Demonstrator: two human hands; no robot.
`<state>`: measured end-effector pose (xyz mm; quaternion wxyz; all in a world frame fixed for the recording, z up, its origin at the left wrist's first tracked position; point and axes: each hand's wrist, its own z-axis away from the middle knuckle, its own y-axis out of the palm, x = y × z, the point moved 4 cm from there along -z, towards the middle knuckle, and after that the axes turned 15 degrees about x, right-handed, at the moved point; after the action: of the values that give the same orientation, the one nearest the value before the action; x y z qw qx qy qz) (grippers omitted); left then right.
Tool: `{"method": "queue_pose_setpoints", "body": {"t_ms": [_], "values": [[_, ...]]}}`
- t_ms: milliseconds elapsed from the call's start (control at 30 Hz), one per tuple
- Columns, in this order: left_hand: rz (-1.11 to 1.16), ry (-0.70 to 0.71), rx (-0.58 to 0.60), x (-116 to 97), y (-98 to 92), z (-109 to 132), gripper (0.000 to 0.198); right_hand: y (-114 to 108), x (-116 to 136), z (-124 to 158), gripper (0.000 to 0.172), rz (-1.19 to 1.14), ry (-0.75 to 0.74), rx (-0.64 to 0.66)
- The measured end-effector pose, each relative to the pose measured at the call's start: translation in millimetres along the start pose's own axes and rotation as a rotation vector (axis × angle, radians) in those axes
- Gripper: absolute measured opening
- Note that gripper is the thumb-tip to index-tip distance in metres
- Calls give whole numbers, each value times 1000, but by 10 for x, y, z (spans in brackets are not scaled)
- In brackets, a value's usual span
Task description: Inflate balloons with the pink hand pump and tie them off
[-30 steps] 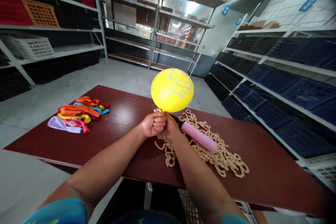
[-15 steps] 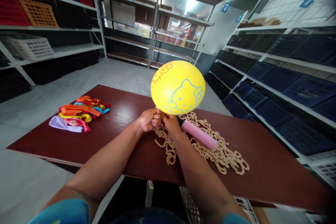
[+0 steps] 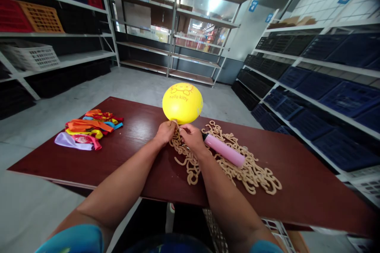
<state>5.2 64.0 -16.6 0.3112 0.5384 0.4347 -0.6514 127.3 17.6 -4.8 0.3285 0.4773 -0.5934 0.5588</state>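
A yellow balloon (image 3: 182,102) with cartoon print and "hello kitty" lettering stands up above my hands, its neck pointing down. My left hand (image 3: 166,131) is closed around the balloon's neck. Close beside it, my right hand (image 3: 190,136) has its fingers pinched just below the neck; what lies between them is too small to make out. Beneath and around both hands spreads a tangle of thick beige cord (image 3: 252,170). A pink balloon pump (image 3: 225,150) with a black end lies on the cord, right of my right hand.
On the left of the dark red table (image 3: 130,166) lies a pile of uninflated balloons (image 3: 89,126) in several colours. Shelves with blue crates (image 3: 332,110) line the right side. Crates, one a white basket (image 3: 35,56), fill the left rack; a metal rack (image 3: 172,47) stands behind.
The balloon looks smaller, sits further left and has turned, showing a different print. My right hand has shifted from against the left hand, and its fingers now pinch below the neck.
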Motion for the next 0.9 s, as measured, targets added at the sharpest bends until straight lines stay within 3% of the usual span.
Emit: {"method": "queue_pose_setpoints", "body": {"t_ms": [100, 200, 300, 433, 633, 733, 900], "values": [[-133, -13, -59, 8, -44, -4, 38, -46, 107, 23, 17, 196, -114, 37], [-262, 3, -39, -42, -27, 8, 40, -89, 221, 39, 16, 332, -249, 43], [-325, 26, 9, -71, 28, 7, 38, -116, 249, 34, 17, 349, -290, 22], [-314, 43, 32, -50, 85, -7, 35, -97, 159, 2, 13, 177, -229, -9], [-268, 121, 114, -33, 109, 18, 33, -31, 5, -11, 23, -318, 77, 34], [-293, 166, 168, -46, 118, 41, 32, -35, 3, 7, 25, -378, 139, 66], [-227, 172, 166, -72, 158, 58, 34, -20, -9, 1, 21, -301, 111, 87]]}}
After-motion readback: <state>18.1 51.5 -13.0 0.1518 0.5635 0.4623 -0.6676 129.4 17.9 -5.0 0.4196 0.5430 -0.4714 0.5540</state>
